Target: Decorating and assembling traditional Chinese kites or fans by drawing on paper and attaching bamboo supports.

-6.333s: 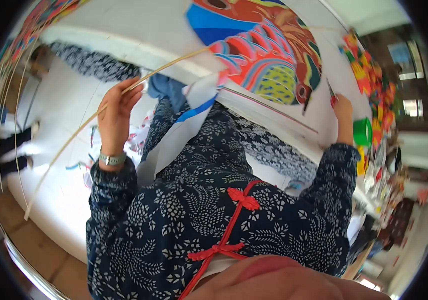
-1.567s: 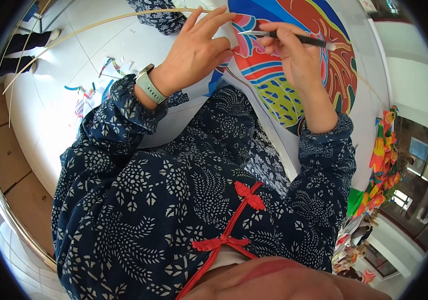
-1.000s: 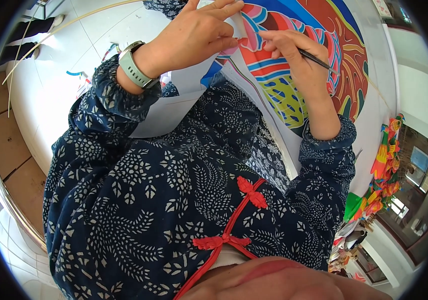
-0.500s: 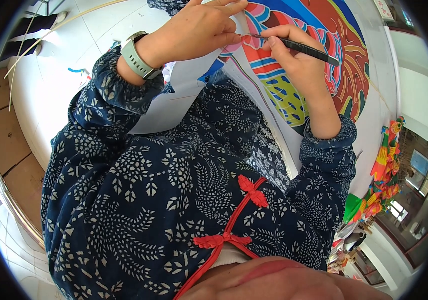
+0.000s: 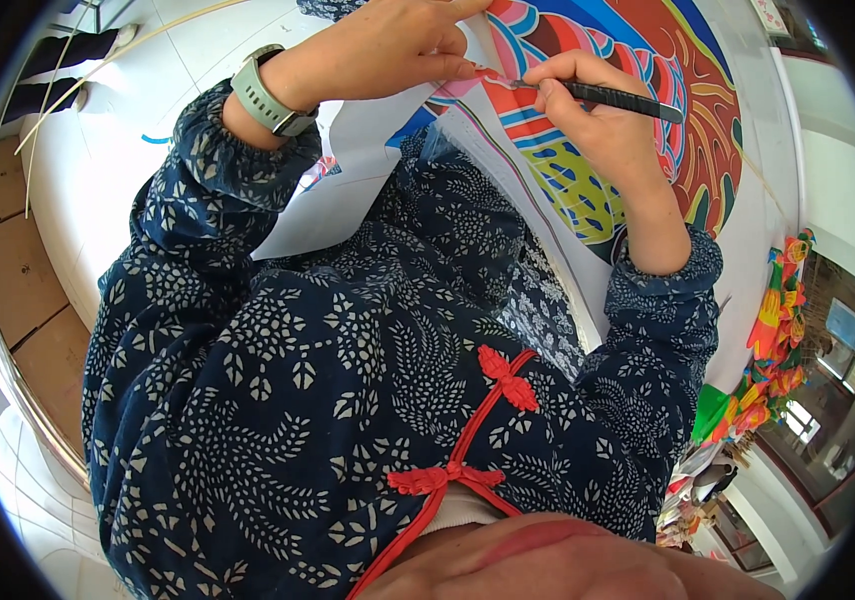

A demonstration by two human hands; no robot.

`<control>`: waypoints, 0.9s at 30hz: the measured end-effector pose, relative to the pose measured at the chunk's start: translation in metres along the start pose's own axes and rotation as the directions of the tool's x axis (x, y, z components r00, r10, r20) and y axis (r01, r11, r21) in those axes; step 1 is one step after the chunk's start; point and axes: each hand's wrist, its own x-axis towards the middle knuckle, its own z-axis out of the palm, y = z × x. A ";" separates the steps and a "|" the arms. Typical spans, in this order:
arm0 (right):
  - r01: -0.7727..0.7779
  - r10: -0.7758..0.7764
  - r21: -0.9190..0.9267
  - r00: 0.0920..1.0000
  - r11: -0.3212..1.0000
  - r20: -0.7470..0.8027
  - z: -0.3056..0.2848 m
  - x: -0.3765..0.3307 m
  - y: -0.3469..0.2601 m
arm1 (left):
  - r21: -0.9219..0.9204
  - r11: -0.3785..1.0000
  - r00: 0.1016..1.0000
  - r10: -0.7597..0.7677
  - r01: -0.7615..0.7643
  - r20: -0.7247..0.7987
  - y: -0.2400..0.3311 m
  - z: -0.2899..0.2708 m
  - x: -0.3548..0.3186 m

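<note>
Across the upper middle lies a sheet with a bold painted design (image 5: 713,110) in red, blue, brown and yellow-green. My right hand (image 5: 598,115) grips a slim black-handled craft knife (image 5: 628,100), its thin metal tip low over a red band of the design. My left hand (image 5: 388,50), with a pale green watch (image 5: 266,98) on the wrist, rests at the design's left edge. Its thumb and an upper finger stretch apart, the thumb tip beside a small red patch near the knife tip. The other left fingertips are cut off by the frame's top.
White paper (image 5: 323,215) curves down over my lap from the table's edge. Thin pale strips (image 5: 113,62) arch at the upper left, near another person's dark-trousered legs (image 5: 58,72). Cardboard boxes (image 5: 23,270) stand at the left. Bright paper-like ornaments (image 5: 773,330) line the right side.
The knife tip has drawn back to the right, away from my left thumb. My left hand has shifted slightly up and left, and the white paper below it has moved a little.
</note>
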 end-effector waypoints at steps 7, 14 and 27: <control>-0.028 0.027 0.004 0.996 1.000 0.084 -0.014 -0.016 -0.001 | -0.188 0.974 0.990 0.116 -0.129 -0.075 -0.019 0.016 -0.004; -0.039 0.051 -0.077 0.987 0.996 0.150 -0.027 -0.034 -0.002 | -0.133 0.973 0.959 -0.151 0.187 0.240 0.001 -0.005 0.008; -0.003 -0.016 0.308 0.998 0.951 0.062 -0.033 -0.030 0.015 | 0.064 0.997 0.967 0.054 -0.039 -0.249 -0.013 0.018 0.001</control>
